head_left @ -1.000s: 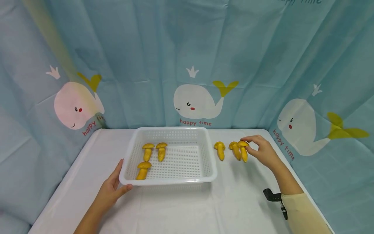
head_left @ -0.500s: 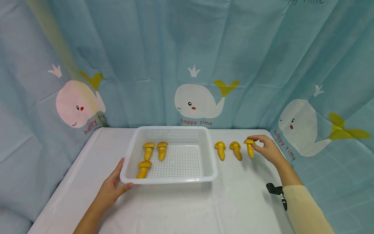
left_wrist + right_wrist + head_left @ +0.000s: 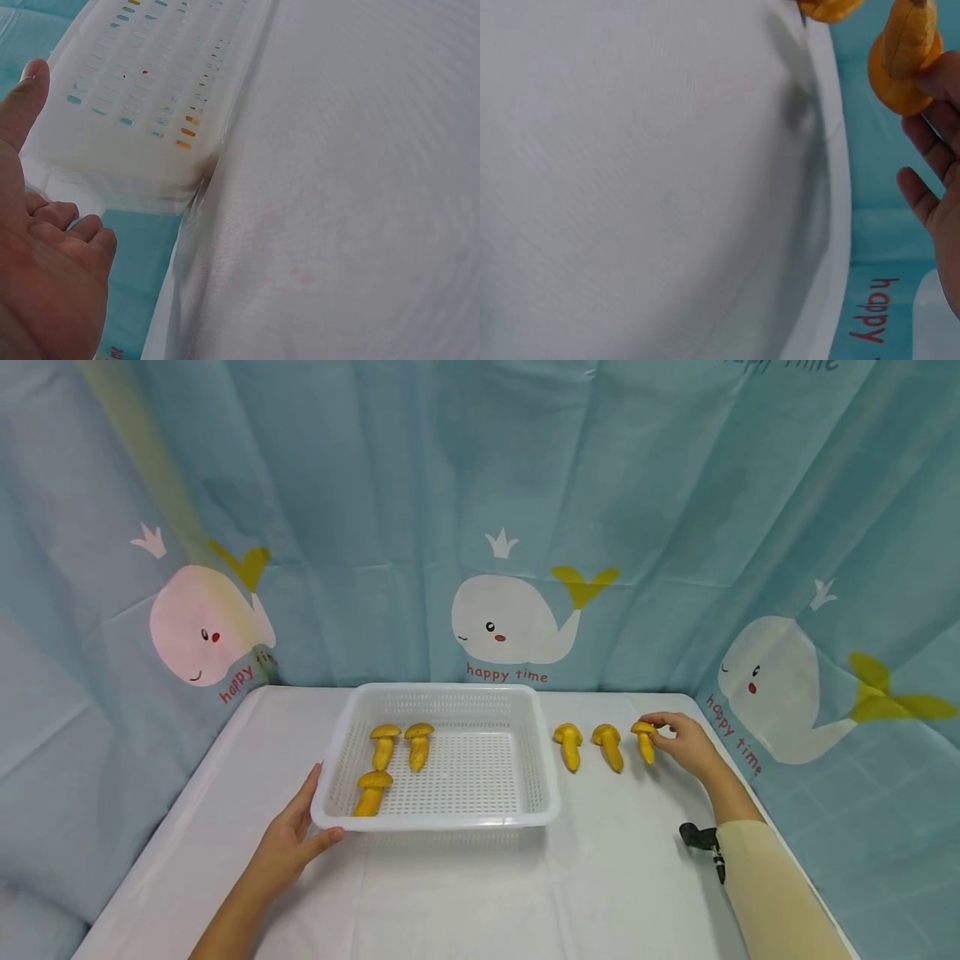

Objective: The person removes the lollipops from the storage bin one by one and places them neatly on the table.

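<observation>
With fingertips and thumb, my right hand [image 3: 686,745] pinches a yellow mushroom [image 3: 645,742], its cap away from me, at the right end of a short row. Two more yellow mushrooms lie left of it, a middle one [image 3: 608,746] and one [image 3: 569,747] beside the basket. The right wrist view shows the held mushroom [image 3: 905,60] from below, thumb against its cap. My left hand [image 3: 285,843] holds the front left corner of a white plastic basket [image 3: 435,821], thumb at the front rim and fingers along the left side. Three mushrooms [image 3: 383,747] lie in the basket's left half.
A white cloth [image 3: 450,902] covers the table. Behind and at both sides hangs a blue curtain [image 3: 360,527] printed with whales, close to the table's edges. A black device [image 3: 701,837] is worn at my right sleeve.
The right hand has carried its mushroom rightward, away from the middle one it overlapped, and lowered slightly over the last half second. The left hand and basket stay put.
</observation>
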